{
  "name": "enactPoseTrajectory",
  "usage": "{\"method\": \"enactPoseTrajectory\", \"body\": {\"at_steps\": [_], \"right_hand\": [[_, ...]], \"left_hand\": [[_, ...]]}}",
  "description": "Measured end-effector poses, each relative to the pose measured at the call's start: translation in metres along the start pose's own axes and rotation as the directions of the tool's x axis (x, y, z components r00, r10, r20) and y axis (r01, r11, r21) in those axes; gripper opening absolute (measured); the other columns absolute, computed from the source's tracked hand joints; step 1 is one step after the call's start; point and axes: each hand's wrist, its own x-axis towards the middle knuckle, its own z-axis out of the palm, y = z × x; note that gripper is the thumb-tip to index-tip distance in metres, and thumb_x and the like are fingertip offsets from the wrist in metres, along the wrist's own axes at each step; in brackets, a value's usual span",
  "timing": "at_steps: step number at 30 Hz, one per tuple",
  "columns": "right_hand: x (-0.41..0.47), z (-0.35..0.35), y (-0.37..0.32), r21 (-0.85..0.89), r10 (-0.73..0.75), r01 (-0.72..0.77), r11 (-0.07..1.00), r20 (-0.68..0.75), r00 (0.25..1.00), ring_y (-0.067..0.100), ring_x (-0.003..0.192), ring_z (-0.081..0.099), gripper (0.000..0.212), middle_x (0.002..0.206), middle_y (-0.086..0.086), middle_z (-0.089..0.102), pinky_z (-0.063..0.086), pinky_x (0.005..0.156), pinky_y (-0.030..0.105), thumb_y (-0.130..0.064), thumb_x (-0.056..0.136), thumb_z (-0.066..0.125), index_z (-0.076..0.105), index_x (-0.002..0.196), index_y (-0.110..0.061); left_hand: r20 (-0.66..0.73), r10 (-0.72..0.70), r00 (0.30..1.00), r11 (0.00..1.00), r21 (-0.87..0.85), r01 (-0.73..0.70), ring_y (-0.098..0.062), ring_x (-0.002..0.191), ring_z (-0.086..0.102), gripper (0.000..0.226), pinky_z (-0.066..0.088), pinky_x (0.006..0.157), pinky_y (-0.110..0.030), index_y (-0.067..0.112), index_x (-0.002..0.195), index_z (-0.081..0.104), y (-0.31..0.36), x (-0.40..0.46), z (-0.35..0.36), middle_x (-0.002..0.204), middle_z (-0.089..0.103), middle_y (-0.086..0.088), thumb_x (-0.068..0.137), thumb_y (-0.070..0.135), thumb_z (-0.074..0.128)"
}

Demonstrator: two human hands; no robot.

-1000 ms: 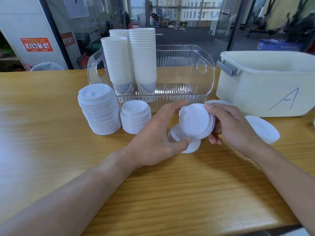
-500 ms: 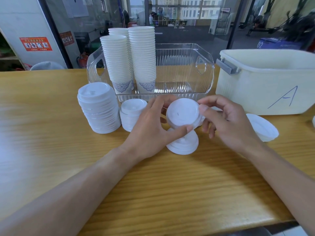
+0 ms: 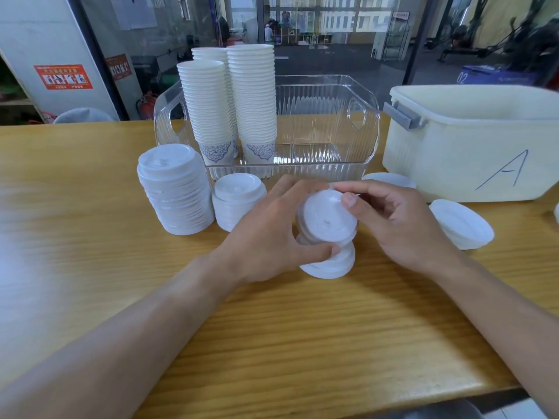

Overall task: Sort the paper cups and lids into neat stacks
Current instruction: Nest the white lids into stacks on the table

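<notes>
- left hand (image 3: 269,234) curls round a small bunch of held lids (image 3: 328,217), thumb under the near edge, fingers over the far side.
- right hand (image 3: 396,222) pinches the bunch's top rim with thumb and forefinger; its other fingers are loosely curled behind.
- the bunch sits tilted just above a loose lid (image 3: 329,263) lying on the table (image 3: 272,328); whether they touch, i can't tell.
- just left of the left hand stands a short lid stack (image 3: 237,196), and beside that a tall lid stack (image 3: 175,189).
- right of the right hand lies an upturned lid (image 3: 461,223); another lid (image 3: 388,179) peeks out behind the hand.
- further back, cup stacks (image 3: 233,104) stand in the left end of a clear bin (image 3: 326,128).
- a white tub (image 3: 472,146) marked "a" sits at the right.
</notes>
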Motion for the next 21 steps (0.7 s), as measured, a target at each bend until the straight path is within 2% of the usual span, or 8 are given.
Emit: {"method": "enactPoseTrajectory", "body": {"at_steps": [2, 4, 6, 8, 10, 13, 18, 21], "right_hand": [[-0.002, -0.001, -0.003, 0.027, 0.003, -0.003, 1.0, -0.005, 1.0, 0.002, 0.107, 0.07, 0.034, 0.111, -0.015, 0.076, 0.053, 0.09, 0.02, -0.043, 0.093, 0.062, 0.073, 0.121, -0.026], [-0.003, -0.003, -0.006, 0.056, 0.0, 0.0, 0.998, 0.0, 1.0, 0.003, 0.104, 0.071, 0.033, 0.109, -0.014, 0.076, 0.051, 0.089, 0.017, -0.042, 0.092, 0.064, 0.072, 0.12, -0.026], [-0.003, -0.006, -0.006, 0.047, 0.006, -0.007, 0.999, 0.027, 1.0, 0.008, 0.103, 0.073, 0.028, 0.108, -0.011, 0.077, 0.053, 0.091, 0.023, -0.043, 0.094, 0.07, 0.073, 0.118, -0.028], [-0.003, -0.008, -0.006, 0.021, 0.001, -0.002, 1.0, 0.058, 0.998, 0.013, 0.104, 0.074, 0.03, 0.109, -0.009, 0.078, 0.055, 0.095, 0.035, -0.044, 0.091, 0.073, 0.074, 0.117, -0.028], [-0.004, -0.008, -0.007, 0.014, 0.0, -0.001, 1.0, 0.058, 0.998, 0.013, 0.105, 0.074, 0.033, 0.109, -0.007, 0.078, 0.056, 0.099, 0.042, -0.049, 0.09, 0.072, 0.075, 0.116, -0.029], [-0.005, -0.008, -0.008, 0.032, 0.015, -0.017, 0.999, 0.059, 0.998, 0.011, 0.104, 0.074, 0.036, 0.107, -0.005, 0.078, 0.055, 0.1, 0.04, -0.057, 0.09, 0.066, 0.074, 0.114, -0.032], [-0.007, -0.007, -0.009, -0.077, 0.068, -0.052, 0.996, 0.223, 0.973, 0.002, 0.109, 0.07, 0.04, 0.112, -0.014, 0.076, 0.054, 0.102, 0.031, -0.057, 0.084, 0.076, 0.073, 0.114, -0.031], [-0.008, -0.009, -0.01, -0.164, 0.084, -0.036, 0.986, 0.301, 0.95, -0.003, 0.114, 0.066, 0.054, 0.117, -0.02, 0.073, 0.05, 0.105, 0.025, -0.054, 0.072, 0.08, 0.07, 0.121, -0.034]], "left_hand": [[-0.049, -0.012, 0.999, 0.999, -0.042, 0.01, 0.004, 0.119, 0.053, 0.073, 0.047, 0.1, -0.021, 0.034, 0.137, 0.053, 0.001, 0.0, 0.0, 0.129, 0.053, 0.019, 0.075, 0.048, 0.089], [-0.1, -0.048, 0.994, 0.996, -0.082, 0.04, 0.003, 0.116, 0.056, 0.066, 0.049, 0.096, -0.022, 0.032, 0.13, 0.057, 0.004, -0.001, 0.0, 0.124, 0.059, 0.019, 0.074, 0.052, 0.087], [-0.134, -0.092, 0.987, 0.992, -0.102, 0.078, 0.001, 0.113, 0.059, 0.065, 0.053, 0.092, -0.026, 0.032, 0.124, 0.057, 0.005, 0.0, -0.001, 0.12, 0.063, 0.017, 0.073, 0.062, 0.083], [-0.132, -0.104, 0.986, 0.99, -0.105, 0.091, -0.001, 0.111, 0.061, 0.067, 0.054, 0.092, -0.029, 0.033, 0.122, 0.056, 0.005, 0.0, -0.004, 0.118, 0.064, 0.016, 0.072, 0.072, 0.077], [-0.081, -0.096, 0.992, 0.993, -0.082, 0.09, -0.002, 0.109, 0.061, 0.065, 0.053, 0.091, -0.031, 0.034, 0.118, 0.057, 0.005, -0.002, -0.006, 0.114, 0.065, 0.016, 0.07, 0.076, 0.072], [0.026, -0.133, 0.991, 0.991, -0.028, 0.133, -0.003, 0.104, 0.061, 0.065, 0.054, 0.089, -0.037, 0.036, 0.113, 0.053, 0.006, -0.004, 0.0, 0.111, 0.062, 0.016, 0.068, 0.08, 0.07], [0.097, -0.11, 0.989, 0.973, 0.216, 0.087, -0.005, 0.113, 0.053, 0.077, 0.047, 0.099, -0.037, 0.033, 0.127, 0.05, 0.004, -0.008, 0.009, 0.122, 0.056, 0.02, 0.07, 0.08, 0.072], [0.179, -0.103, 0.979, 0.981, 0.183, 0.07, -0.002, 0.12, 0.049, 0.089, 0.043, 0.106, -0.033, 0.036, 0.139, 0.047, 0.003, -0.006, 0.0, 0.129, 0.052, 0.023, 0.066, 0.073, 0.082]]}}
